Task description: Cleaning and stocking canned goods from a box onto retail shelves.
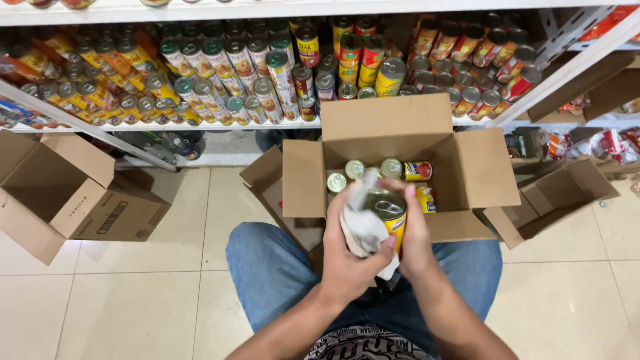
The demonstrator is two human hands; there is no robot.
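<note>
Can half hidden by cloth and hands
Left hand (350,257) presses a white cloth (363,223) against the yellow-labelled can (389,208); right hand (415,240) grips it behind, label mostly covered.

Bright, even overhead light, soft shadows, glare on pale floor tiles (133,293), edges bowed and slightly blurred

Glossy metal can (389,208), soft cloth (363,223), matt cardboard box (490,175)

Cardboard boxes: three open — one (400,160), two (53,193), three (560,197). Cans beyond the fingers, inside the box: five. Cloth (363,227): one.
</note>
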